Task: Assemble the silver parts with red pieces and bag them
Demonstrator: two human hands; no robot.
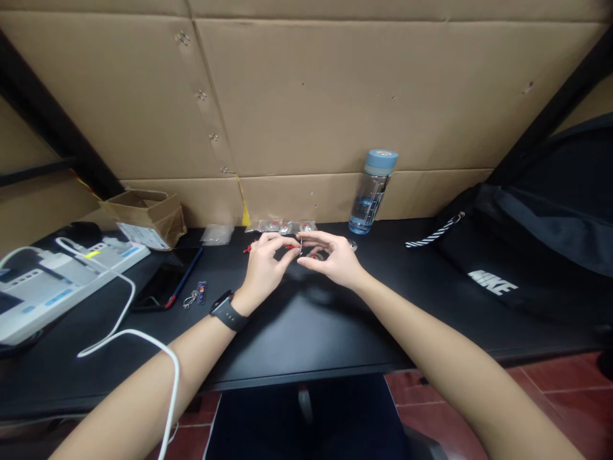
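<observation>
Above the black table (306, 332), my left hand (268, 259) and my right hand (338, 255) meet fingertip to fingertip. Between them they pinch a thin flat piece (301, 246), seen edge-on, so its kind does not show. Both hands are closed on it with thumb and fingers. Something red (248, 247) lies partly hidden behind my left hand. A small round clear item (353, 245) sits just past my right hand. Behind the hands, round items in clear plastic bags (275, 226) lie along the cardboard wall.
A water bottle (372, 191) stands at the back, with a black bag (517, 255) to its right. On the left are a small cardboard box (148, 214), clear sleeves (217, 234), a phone (167, 278), a keychain (202, 292) and a power strip (57, 294). A white cable (175, 370) crosses my left forearm.
</observation>
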